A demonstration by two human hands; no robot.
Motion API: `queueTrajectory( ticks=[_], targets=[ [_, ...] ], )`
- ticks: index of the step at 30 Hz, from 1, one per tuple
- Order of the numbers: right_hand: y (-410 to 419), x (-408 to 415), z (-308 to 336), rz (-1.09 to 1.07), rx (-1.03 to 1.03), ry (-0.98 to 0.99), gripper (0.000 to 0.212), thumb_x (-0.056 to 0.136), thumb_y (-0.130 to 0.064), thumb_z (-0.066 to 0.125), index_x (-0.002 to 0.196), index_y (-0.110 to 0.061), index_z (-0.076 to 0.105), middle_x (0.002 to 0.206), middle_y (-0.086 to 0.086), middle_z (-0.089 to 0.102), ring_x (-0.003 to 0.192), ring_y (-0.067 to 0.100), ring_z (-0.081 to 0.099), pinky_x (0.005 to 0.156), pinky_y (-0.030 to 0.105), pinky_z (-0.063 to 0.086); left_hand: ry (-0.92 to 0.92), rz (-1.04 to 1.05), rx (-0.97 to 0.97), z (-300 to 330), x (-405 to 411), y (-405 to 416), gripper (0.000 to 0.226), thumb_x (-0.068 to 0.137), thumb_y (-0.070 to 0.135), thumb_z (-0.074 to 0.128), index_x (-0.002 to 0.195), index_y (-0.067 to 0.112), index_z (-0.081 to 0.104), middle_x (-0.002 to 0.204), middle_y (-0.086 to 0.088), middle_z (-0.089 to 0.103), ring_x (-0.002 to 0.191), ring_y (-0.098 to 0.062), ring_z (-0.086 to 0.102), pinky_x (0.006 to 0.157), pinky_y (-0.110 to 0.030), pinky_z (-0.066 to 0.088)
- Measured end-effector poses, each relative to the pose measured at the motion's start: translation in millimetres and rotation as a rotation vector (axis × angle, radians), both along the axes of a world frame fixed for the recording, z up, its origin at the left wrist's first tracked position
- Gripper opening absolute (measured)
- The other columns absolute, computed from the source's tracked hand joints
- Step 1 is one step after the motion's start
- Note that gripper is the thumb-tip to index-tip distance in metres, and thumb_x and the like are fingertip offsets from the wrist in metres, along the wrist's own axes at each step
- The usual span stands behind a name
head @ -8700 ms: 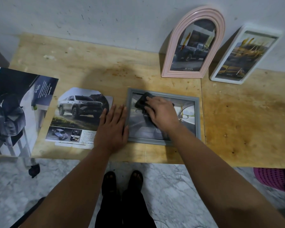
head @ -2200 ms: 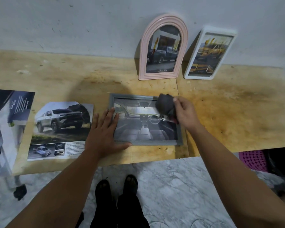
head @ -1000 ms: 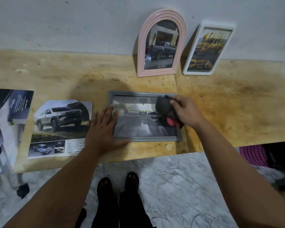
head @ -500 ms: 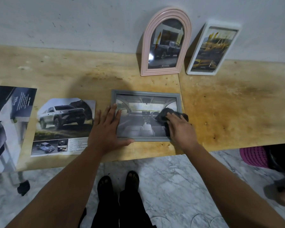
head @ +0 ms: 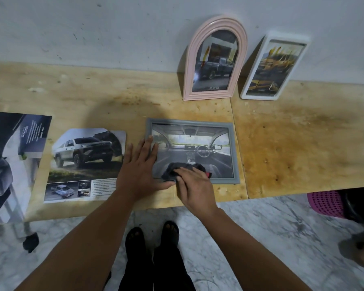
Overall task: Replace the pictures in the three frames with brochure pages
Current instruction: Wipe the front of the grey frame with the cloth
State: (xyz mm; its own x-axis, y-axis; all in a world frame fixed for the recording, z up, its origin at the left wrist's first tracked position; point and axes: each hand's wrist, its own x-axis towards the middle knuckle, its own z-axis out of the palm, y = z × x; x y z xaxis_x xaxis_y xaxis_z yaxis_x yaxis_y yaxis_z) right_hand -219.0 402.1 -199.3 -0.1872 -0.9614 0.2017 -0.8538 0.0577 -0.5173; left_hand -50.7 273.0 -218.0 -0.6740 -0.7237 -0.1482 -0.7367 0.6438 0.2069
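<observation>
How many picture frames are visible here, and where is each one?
3. The pink arched frame and the white frame lean against the wall; the grey frame lies flat on the table. None seems hidden.

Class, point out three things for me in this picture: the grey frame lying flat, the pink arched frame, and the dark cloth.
grey frame (head: 236, 156): head view, on its right border.
pink arched frame (head: 187, 66): head view, on its left edge.
dark cloth (head: 170, 170): head view, on the bunched part left of the right hand's fingers.
</observation>
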Motion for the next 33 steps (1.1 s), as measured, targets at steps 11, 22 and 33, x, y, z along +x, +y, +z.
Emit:
queueTrajectory(
  ticks=[11, 22, 33],
  targets=[
    [-92, -52, 55, -0.419, 0.106, -1.076, 0.023, 0.106, -0.015, 0.053, 0.119, -0.009, 0.070, 0.107, 0.013, 0.075, 0.083, 0.015, 0.073, 0.067, 0.031, 0.061, 0.017, 0.005, 0.040, -2, 2, -2, 0.134, 0.069, 0.103, 0.031, 0.163, 0.008, 0.015, 0.173, -0.010, -0.007, 0.160, -0.030, -0.004, 0.126, -0.059, 0.006],
    [-119, -44, -8, 0.025, 0.030, -0.028, 0.030, 0.101, -0.018, 0.054, 0.128, -0.014, 0.068, 0.125, 0.008, 0.072, 0.122, 0.022, 0.064, 0.106, 0.038, 0.045, 0.116, 0.084, 0.158, 4, 2, -1, 0.150, 0.062, 0.103, 0.047, 0.158, 0.011, -0.024, 0.169, -0.007, -0.025, 0.157, -0.019, -0.019, 0.128, -0.052, 0.002],
    [-65, -6, -5, 0.075, 0.111, -0.255, 0.027, 0.101, -0.022, 0.055, 0.122, -0.018, 0.070, 0.107, -0.001, 0.077, 0.097, 0.017, 0.069, 0.092, 0.036, 0.052, 0.178, 0.087, 0.128, 1, 3, -2, 0.153, 0.058, 0.105, 0.044, 0.159, 0.010, -0.022, 0.170, -0.011, -0.019, 0.158, -0.021, -0.017, 0.128, -0.054, 0.007]
  ],
)
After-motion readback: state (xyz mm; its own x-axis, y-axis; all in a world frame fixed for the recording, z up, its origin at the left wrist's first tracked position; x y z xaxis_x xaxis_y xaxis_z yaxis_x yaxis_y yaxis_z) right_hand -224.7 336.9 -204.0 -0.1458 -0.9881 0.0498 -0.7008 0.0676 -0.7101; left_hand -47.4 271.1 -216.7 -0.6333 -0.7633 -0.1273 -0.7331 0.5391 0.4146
